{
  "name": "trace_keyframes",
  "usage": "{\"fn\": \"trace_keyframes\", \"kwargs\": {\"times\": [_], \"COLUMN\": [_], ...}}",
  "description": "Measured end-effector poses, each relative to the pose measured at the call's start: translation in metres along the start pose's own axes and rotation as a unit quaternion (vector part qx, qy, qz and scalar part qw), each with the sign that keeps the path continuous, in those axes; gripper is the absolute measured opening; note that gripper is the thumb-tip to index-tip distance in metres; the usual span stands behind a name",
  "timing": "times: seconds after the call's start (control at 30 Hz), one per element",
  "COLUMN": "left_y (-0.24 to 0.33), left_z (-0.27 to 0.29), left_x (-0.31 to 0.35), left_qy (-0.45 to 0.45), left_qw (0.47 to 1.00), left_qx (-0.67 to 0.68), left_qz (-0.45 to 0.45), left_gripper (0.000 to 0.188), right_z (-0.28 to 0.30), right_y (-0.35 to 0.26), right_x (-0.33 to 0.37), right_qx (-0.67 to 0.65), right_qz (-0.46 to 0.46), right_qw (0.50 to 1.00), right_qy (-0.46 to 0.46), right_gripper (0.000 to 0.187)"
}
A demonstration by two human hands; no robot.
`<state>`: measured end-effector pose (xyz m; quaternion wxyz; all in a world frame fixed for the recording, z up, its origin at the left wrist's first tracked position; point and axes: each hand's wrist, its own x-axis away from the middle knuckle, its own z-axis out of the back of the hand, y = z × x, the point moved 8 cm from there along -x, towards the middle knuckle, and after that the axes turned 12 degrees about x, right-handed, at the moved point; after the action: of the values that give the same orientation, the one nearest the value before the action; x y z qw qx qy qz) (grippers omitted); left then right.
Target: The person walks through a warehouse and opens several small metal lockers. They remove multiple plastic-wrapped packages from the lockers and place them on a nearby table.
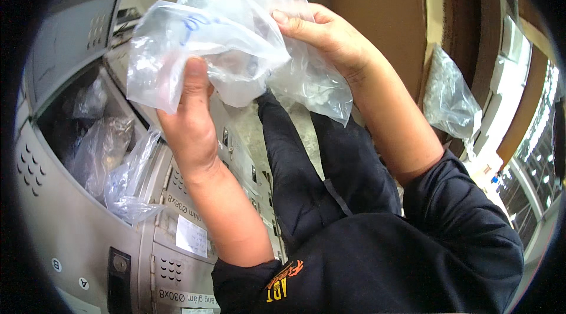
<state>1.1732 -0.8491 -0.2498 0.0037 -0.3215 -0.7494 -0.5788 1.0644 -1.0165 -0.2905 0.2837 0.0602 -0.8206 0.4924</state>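
Note:
Between my two hands is a clear plastic bag [236, 25], crumpled, with blue handwriting on its left part. My left hand [191, 108] pinches its lower left part, thumb on top. Farther to the right, my right hand [321, 34] grips the bag with the thumb laid across the plastic. The bag's lower right corner hangs down past my right wrist. Whether anything lies inside the bag I cannot make out.
To the left stands a grey metal locker cabinet [76, 196] with vent holes and labels. Its open compartment holds several clear plastic bags [106, 149]. Tall brown cardboard boxes [377, 7] stand at right, with another filled clear bag [448, 96] beside them.

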Motion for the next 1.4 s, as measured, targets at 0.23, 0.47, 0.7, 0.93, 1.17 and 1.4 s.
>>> {"fn": "trace_keyframes", "kwargs": {"times": [0.23,0.47,0.7,0.93,1.17,1.4], "left_y": [0.001,-0.008,-0.006,-0.002,0.023,0.027], "left_z": [-0.065,-0.107,-0.115,-0.127,-0.139,-0.168], "left_x": [-0.014,-0.02,-0.001,0.006,-0.015,-0.032], "left_qy": [-0.006,-0.063,-0.114,-0.131,-0.129,-0.23], "left_qw": [0.999,0.997,0.992,0.979,0.986,0.968], "left_qx": [-0.033,-0.023,-0.033,0.118,0.1,0.1], "left_qz": [-0.035,0.029,0.046,0.105,0.019,-0.014], "left_gripper": [0.046,0.062,0.063,0.036,0.034,0.064], "right_z": [0.077,0.124,0.136,0.151,0.152,0.15], "right_y": [-0.029,-0.037,-0.057,-0.061,-0.081,-0.129], "right_x": [0.058,0.106,0.134,0.146,0.148,0.15], "right_qx": [0.091,-0.023,0.076,-0.101,-0.14,-0.229], "right_qz": [0.071,0.155,0.091,0.177,0.205,0.286], "right_qw": [0.973,0.951,0.956,0.94,0.952,0.923], "right_qy": [0.198,0.267,0.268,0.275,0.182,0.117], "right_gripper": [0.03,0.034,0.044,0.029,0.035,0.061]}}
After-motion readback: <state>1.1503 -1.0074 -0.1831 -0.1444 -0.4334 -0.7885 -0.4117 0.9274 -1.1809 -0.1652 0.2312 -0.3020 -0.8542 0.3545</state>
